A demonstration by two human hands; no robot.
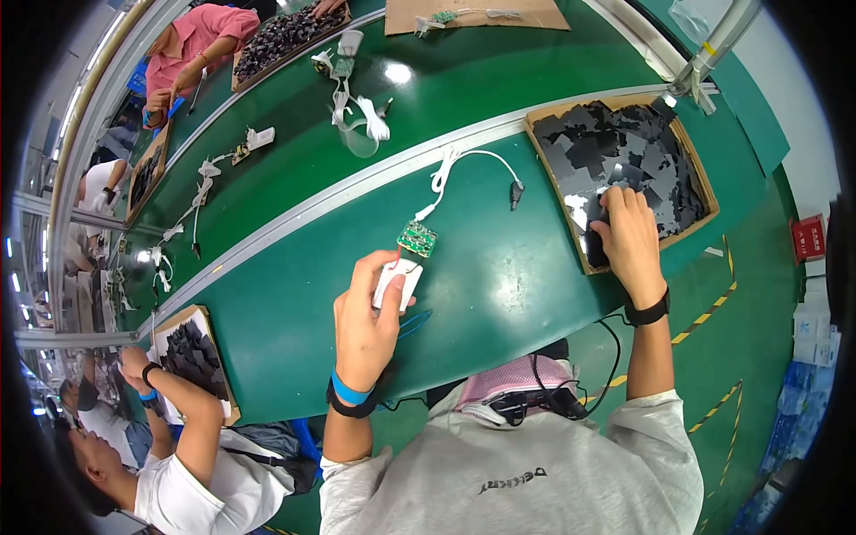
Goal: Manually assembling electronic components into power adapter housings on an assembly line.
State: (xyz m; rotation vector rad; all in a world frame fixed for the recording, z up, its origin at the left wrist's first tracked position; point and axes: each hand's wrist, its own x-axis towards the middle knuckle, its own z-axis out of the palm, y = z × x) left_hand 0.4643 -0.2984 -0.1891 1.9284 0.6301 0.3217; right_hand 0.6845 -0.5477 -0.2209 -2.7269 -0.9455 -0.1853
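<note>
My left hand (367, 308) is closed around a white plastic charger housing (398, 283), held above the green bench near its front edge. A small green circuit board (417, 239) sticks out just beyond the housing, with a red wire between them. From the board a white cable (440, 183) runs away over the bench to a dark plug end (516, 194). My right hand (631, 234) reaches into a shallow cardboard tray (576, 245) of thin black sheet pieces (664, 160). Its fingers are bent down among them, and the fingertips' hold is partly hidden.
Beyond a metal rail (294, 227), a green conveyor belt (294, 134) carries several white cabled assemblies (361, 116). At the left a co-worker (192, 446) works by another tray of black pieces (192, 357). A person in pink (192, 49) works across the belt. A metal post (713, 45) stands at the far right.
</note>
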